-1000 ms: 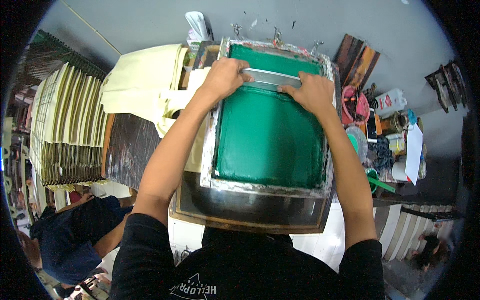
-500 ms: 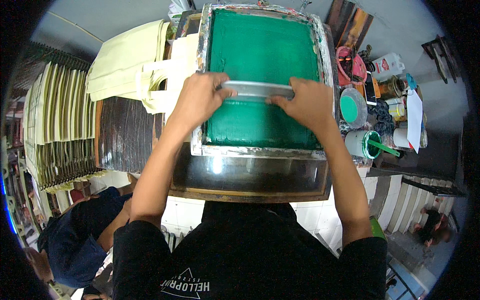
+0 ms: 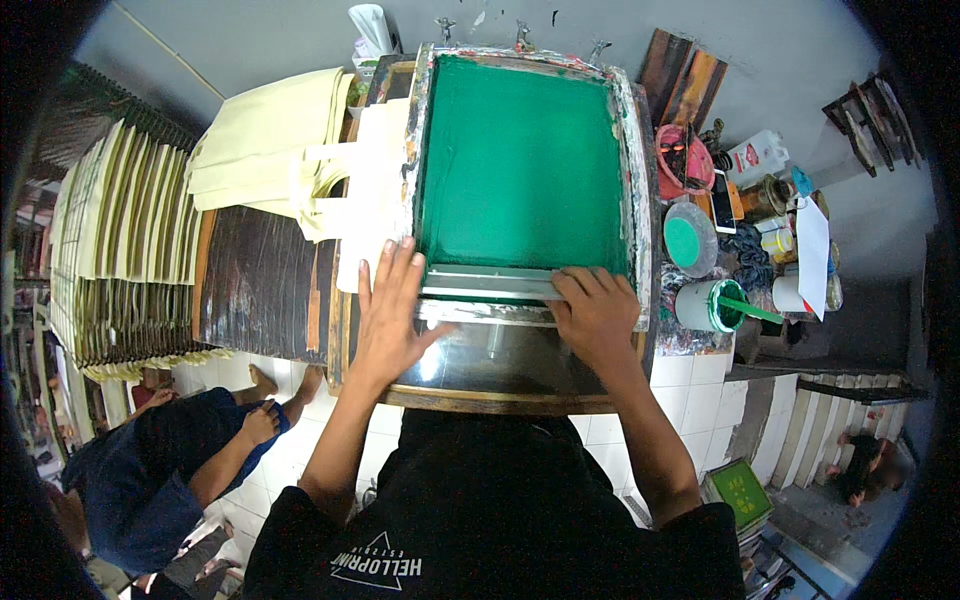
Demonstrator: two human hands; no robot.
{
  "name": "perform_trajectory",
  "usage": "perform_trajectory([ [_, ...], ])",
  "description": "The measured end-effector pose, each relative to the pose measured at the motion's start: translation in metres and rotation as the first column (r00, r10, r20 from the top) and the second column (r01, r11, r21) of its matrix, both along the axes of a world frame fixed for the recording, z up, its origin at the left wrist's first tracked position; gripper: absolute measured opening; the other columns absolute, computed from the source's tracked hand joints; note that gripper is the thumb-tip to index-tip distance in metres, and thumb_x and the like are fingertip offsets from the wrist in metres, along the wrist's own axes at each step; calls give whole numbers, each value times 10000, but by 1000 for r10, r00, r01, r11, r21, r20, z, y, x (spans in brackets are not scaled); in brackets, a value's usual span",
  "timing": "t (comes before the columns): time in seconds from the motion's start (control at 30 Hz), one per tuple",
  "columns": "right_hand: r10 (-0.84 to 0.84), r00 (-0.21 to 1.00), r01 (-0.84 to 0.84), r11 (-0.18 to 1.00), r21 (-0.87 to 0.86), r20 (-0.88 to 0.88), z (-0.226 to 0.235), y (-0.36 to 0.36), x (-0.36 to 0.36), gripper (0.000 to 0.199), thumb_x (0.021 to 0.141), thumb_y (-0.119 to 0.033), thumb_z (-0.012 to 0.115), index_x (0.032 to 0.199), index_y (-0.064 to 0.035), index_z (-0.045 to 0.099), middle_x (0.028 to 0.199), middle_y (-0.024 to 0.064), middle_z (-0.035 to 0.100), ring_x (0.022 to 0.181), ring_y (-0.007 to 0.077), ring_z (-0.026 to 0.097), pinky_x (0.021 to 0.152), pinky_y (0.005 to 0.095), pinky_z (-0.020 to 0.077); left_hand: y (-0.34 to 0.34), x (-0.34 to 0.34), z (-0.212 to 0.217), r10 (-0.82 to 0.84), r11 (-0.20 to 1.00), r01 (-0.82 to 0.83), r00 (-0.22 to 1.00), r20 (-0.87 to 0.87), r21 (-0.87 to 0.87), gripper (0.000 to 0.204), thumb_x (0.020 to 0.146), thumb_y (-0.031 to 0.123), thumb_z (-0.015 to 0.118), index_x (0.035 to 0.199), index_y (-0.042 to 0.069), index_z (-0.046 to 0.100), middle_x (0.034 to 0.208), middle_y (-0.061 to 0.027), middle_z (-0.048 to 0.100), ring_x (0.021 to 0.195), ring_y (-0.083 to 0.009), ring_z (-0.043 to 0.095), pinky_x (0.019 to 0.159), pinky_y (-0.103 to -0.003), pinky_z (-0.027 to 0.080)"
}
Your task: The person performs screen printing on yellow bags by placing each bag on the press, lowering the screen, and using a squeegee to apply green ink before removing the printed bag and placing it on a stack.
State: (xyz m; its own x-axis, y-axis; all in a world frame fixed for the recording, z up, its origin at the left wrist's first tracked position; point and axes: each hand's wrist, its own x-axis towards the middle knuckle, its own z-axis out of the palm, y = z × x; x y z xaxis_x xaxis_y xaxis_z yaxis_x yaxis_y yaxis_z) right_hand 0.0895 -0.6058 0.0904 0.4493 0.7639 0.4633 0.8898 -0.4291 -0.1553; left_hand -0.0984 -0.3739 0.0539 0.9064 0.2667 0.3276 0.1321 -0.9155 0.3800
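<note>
A screen printing frame (image 3: 490,314) with a paint-crusted white rim lies on the table, its mesh (image 3: 525,165) covered in green ink. At the near end of the mesh rests a long grey squeegee (image 3: 490,284), parallel to the near rim. My right hand (image 3: 598,315) grips the squeegee's right end, fingers curled over the top. My left hand (image 3: 388,322) is off the squeegee, fingers spread, at the frame's near left corner. Pale yellow fabric (image 3: 378,190) sticks out from under the frame's left side.
Folded pale yellow bags (image 3: 275,140) lie at the left, beyond a rack (image 3: 140,220) of hanging bags. At the right stand an ink tub (image 3: 700,305) with a green stirrer, a bowl (image 3: 708,240) of green ink and a phone (image 3: 722,200). Another person (image 3: 170,460) sits at lower left.
The squeegee has come toward me from the middle of the mesh to its near end. My left hand has let go of it and opened; my right hand still holds it.
</note>
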Motion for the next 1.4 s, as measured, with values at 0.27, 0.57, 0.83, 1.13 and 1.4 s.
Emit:
perform_trajectory([
  [0.27, -71, 959, -6, 963, 270, 273, 115, 4, 32, 301, 684, -191, 727, 981, -144, 730, 982, 24, 708, 863, 244, 667, 825, 398, 509, 10, 43, 97, 156, 950, 35, 806, 571, -309, 1325, 634, 476, 923, 1589, 7, 133, 1582, -262, 335, 1488, -391, 295, 1229, -537, 155],
  [0.57, -331, 942, 336, 922, 194, -61, 284, 72, 77, 297, 885, -327, 688, 1023, -75, 760, 917, 167, 741, 829, 325, 703, 766, 412, 523, 93, 93, 52, 297, 919, -271, 954, 49, -285, 799, 846, 416, 765, 1415, -67, 479, 1337, -295, 570, 1299, -427, 499, 1105, -513, 357],
  [0.83, -251, 963, 222, 947, 231, 103, 299, 90, 193, 663, 896, -582, 630, 1357, -106, 638, 1136, 162, 738, 1018, 281, 711, 903, 367, 505, 115, 107, 24, 386, 920, -382, 858, -337, 82, 522, 724, 506, 812, 928, 36, 717, 993, -194, 707, 1011, -372, 638, 974, -490, 420],
  [1.13, -220, 975, 197, 911, 363, 22, 316, 125, 148, 376, 857, -341, 730, 1010, 2, 760, 829, 202, 733, 759, 317, 701, 748, 419, 536, 223, -45, 63, 834, 537, -819, 551, 16, 203, 439, 859, 298, 731, 1188, 18, 649, 1081, -207, 708, 1020, -355, 678, 893, -474, 511],
  [1.4, -204, 954, 144, 955, 260, 221, 327, 105, 195, 469, 832, -419, 728, 988, 22, 763, 934, 261, 728, 865, 397, 708, 816, 466, 550, 29, 190, 20, 2, 970, -4, 1000, -10, -245, 805, 876, 472, 725, 1456, -10, 443, 1499, -293, 433, 1424, -432, 378, 1185, -511, 274],
])
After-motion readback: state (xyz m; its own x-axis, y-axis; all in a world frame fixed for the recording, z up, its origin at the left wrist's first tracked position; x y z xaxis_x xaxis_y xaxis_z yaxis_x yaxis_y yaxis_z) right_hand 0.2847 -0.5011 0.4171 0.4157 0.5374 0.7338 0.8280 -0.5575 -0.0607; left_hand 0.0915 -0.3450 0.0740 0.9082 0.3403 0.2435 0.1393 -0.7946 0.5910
